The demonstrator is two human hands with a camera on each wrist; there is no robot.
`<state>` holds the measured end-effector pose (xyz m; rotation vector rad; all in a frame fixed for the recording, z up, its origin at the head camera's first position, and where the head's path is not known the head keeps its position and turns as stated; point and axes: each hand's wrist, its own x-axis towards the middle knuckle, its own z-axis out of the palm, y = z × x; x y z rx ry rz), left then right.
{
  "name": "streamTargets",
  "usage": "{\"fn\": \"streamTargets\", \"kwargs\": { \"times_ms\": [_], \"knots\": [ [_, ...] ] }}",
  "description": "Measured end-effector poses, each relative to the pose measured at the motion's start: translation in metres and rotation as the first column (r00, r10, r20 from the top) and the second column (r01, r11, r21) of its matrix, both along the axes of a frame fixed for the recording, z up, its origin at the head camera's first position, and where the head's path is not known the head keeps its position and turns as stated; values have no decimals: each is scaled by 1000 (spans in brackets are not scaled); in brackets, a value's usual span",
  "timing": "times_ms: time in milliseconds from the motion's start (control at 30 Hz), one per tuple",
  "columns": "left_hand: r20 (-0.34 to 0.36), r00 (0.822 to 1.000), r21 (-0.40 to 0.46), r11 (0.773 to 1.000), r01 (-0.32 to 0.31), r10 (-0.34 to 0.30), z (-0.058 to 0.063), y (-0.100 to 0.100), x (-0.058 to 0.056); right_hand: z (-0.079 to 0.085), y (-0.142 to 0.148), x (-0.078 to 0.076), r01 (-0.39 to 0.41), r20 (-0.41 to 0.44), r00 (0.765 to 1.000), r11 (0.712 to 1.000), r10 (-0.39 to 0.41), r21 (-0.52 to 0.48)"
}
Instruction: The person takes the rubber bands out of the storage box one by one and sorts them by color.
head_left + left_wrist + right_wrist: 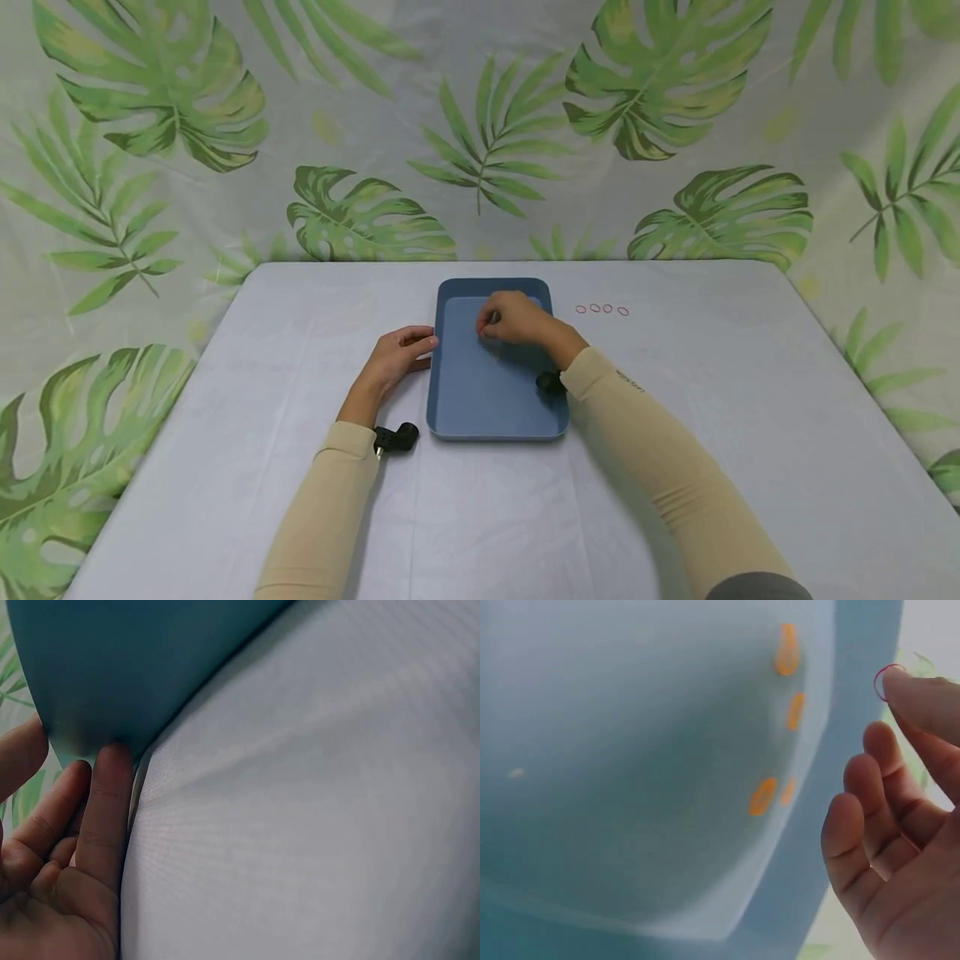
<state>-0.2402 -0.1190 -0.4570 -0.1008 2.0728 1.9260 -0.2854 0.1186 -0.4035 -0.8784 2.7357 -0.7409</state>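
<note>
My right grip (517, 318) pinches a little red ring (876, 682) over the blue tray (495, 412), nearer its far end. The tray's long sides point at the far edge of the bench (225, 467). Four more red rings (603, 308) lie off its right side, so my right grip is closer. My left grip (393, 358) (fingers loose) touches the tray's left side.

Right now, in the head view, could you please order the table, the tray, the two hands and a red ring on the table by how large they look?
1. Table
2. Tray
3. Left hand and right hand: too alike to rank
4. Red ring
</note>
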Motion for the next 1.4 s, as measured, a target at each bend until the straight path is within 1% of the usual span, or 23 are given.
{"fn": "streamTargets", "kwargs": {
  "times_ms": [133, 200, 267, 433, 500, 567, 800, 1000, 1167, 1267, 1400],
  "knots": [
    [0, 1000, -2, 1000, 5, -5, -2, 0, 0, 7, 2, 3, 43, 40, 998, 997, -40, -67],
    [1, 1000, -7, 1000, 7, -7, -2, 0, 0, 11, 3, 5, 55, 46, 998, 994, -51, -95],
    [3, 1000, -7, 1000, 8, -8, -2, 0, 1, 14, 6, 7, 45, 32, 999, 992, -41, -114],
    [2, 1000, -4, 1000, 11, -11, -2, -1, 1, 19, 18, 12, -33, -30, 999, 982, 28, -184],
    [1, 1000, -7, 1000, 14, -14, -2, -1, 1, 21, 22, 15, -49, -33, 999, 976, 43, -211],
    [1, 1000, -9, 1000, 15, -15, -1, -1, 2, 23, 25, 18, -48, -42, 998, 974, 40, -220],
    [3, 1000, -1, 1000, 13, -13, -2, -1, 2, 28, 40, 30, -6, -25, 1000, 962, -1, -274],
    [28, 999, -25, 999, 20, -19, -3, -1, 4, 30, 60, 36, 28, -7, 999, 959, -31, -283],
    [-2, 1000, -25, 999, 25, -25, -2, -1, 2, 34, 82, 37, 61, -13, 998, 953, -67, -297],
    [0, 1000, -27, 999, 23, -23, 0, -1, 1, 34, 96, 38, 85, -11, 996, 956, -92, -282],
    [11, 999, -17, 999, 30, -30, 1, -1, -1, 35, 116, 39, 137, -16, 989, 959, -146, -250]
  ]
}}
